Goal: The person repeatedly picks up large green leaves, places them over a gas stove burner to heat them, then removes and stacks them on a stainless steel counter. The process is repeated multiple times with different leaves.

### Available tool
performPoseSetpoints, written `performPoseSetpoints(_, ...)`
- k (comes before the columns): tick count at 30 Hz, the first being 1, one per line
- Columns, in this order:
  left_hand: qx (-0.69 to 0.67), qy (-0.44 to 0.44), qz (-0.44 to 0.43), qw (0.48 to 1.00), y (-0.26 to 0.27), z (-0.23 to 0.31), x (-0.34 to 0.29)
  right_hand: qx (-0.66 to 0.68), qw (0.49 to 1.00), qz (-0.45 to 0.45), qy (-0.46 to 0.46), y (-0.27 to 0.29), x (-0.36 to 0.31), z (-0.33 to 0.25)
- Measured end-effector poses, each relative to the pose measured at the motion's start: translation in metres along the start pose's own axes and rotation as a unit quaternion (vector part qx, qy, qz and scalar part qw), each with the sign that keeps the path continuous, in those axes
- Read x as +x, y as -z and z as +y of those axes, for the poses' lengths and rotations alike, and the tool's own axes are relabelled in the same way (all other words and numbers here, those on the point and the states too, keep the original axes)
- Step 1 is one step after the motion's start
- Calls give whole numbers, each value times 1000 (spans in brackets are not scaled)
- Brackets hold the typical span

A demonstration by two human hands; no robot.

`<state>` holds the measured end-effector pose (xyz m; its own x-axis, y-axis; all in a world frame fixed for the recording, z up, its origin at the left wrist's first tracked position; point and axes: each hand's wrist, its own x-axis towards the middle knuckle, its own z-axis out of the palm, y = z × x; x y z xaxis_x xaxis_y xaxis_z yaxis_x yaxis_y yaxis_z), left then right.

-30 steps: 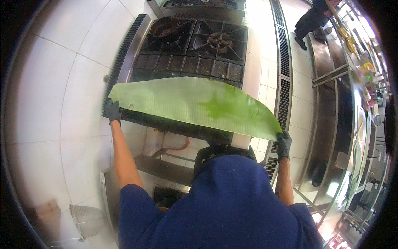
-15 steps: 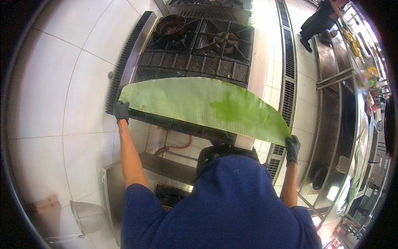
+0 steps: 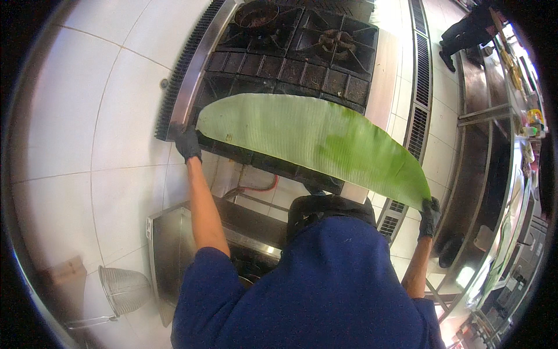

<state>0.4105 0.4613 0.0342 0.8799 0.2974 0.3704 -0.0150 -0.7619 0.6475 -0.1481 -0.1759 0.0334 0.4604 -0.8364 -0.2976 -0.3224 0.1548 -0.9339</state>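
Observation:
A long green banana leaf (image 3: 302, 131) is stretched between my two black-gloved hands, over the near part of a black gas stove (image 3: 285, 67). Its right half is a brighter, glossier green; the left half looks paler and duller. My left hand (image 3: 188, 144) is closed at the leaf's left end, beside the stove's metal side edge. At the lower right tip, my right hand (image 3: 430, 218) pinches the leaf out past the stove's right side. The leaf hides part of the grates, and no flame shows.
A dark pan (image 3: 256, 17) sits on the far left burner. Beyond the right side runs a floor drain grate (image 3: 419, 87), then metal shelving (image 3: 485, 116). Another person (image 3: 471, 29) stands at the far right. A wire strainer (image 3: 123, 289) is at lower left.
The leaf and both my hands have shifted right in the view, while the stove has also slid right and upward. Under the burner patch, the bright green area looks larger.

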Motion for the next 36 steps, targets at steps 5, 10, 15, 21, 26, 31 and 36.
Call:
performPoseSetpoints(5, -210, 220, -190, 934, 43, 85, -151, 27, 999, -9, -21, 5, -1, -5)
performPoseSetpoints(10, -277, 332, -656, 619, 29, 196, -343, 98, 991, -55, -68, 9, 4, -9)
performPoseSetpoints(15, -316, 198, -696, 613, -11, 265, -417, 0, 993, -100, -61, 14, 4, -34)
performPoseSetpoints(21, -420, 522, -537, 512, -30, 312, -460, 110, 985, -110, -79, 44, 4, -57)
performPoseSetpoints(26, -440, 516, -354, 645, -49, 321, -493, 96, 982, -145, -78, 78, 17, -57)
performPoseSetpoints(31, -456, 495, -307, 673, -60, 325, -510, 89, 979, -173, -67, 98, 26, -48)
performPoseSetpoints(36, -424, 488, -326, 690, -60, 334, -516, 91, 976, -182, -80, 114, 34, -47)
